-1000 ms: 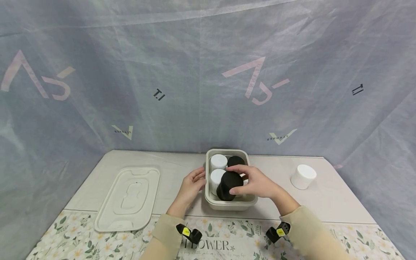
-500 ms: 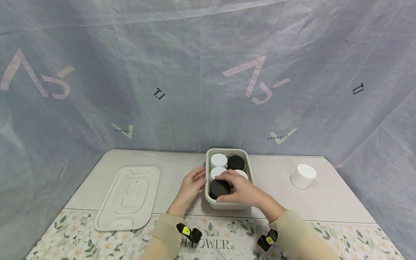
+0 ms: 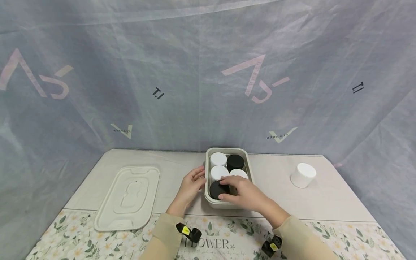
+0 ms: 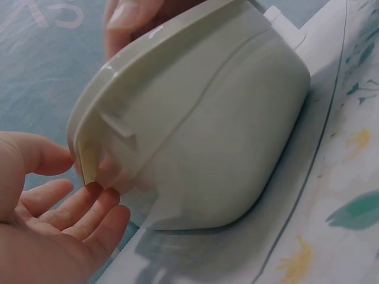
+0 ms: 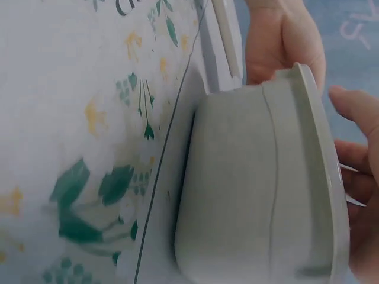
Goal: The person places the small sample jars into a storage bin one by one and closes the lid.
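Observation:
A beige rectangular box point(image 3: 251, 173) holds several round-lidded jars. A black jar point(image 3: 219, 190) sits at its near left corner, level with the others' height. Over that corner hovers my right hand point(image 3: 245, 193), thumb and fingers spread apart beside the black lid. White jars point(image 3: 219, 172) stand behind it, and another black jar point(image 3: 235, 162) is at the back right. My left hand point(image 3: 191, 184) touches the box's left side with relaxed fingers; in the left wrist view its fingertips point(image 4: 98, 198) are under the rim. The right wrist view hides the jars behind the box wall.
A beige lid point(image 3: 130, 198) lies flat on the left of the table. One white jar point(image 3: 303, 175) stands apart on the right. A floral mat point(image 3: 74, 238) covers the table's front, and a grey curtain point(image 3: 182, 72) hangs behind and at both sides.
My right hand lowered the black jar into the near left corner of the box, then loosened and drew slightly right. The left hand has stayed at the box's side.

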{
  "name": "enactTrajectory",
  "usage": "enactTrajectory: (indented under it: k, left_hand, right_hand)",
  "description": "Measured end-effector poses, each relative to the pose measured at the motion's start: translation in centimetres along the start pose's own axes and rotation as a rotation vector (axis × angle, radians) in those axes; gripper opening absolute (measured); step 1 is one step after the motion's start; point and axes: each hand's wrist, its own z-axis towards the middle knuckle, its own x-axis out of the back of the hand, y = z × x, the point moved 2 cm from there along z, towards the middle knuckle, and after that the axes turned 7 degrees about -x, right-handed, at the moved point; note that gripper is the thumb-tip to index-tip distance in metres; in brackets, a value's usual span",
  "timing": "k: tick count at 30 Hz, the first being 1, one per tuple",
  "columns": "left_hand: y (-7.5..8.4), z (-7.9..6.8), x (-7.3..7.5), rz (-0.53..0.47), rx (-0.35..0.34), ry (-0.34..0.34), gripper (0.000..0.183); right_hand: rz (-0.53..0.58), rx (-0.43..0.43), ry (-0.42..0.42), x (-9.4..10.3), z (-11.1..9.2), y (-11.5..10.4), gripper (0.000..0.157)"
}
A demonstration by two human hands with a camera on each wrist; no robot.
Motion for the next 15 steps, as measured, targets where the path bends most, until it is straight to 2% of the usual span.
enactTrajectory:
  k: [4, 7, 11, 15]
  left_hand:
    - [0.8, -0.3, -0.1, -0.006, 0.008, -0.007, 0.052]
    - [1.8, -0.6, -0.2, 0.006, 0.011, -0.017, 0.051]
    - [2.5, -0.9, -0.3, 0.019, 0.013, -0.024, 0.051]
    - [1.6, -0.7, -0.1, 0.016, 0.007, -0.019, 0.052]
  right_hand:
    - [0.061, 0.033, 0.158, 1.2, -0.6, 1.2, 0.036]
    - [0.067, 0.018, 0.283, 2.3, -1.2, 2.8, 0.031]
    - [0.008, -0.084, 0.393, 3.8, -2.4, 5.8, 0.03]
    - [-0.005, -0.196, 0.453, 5.2, -3.7, 8.8, 0.035]
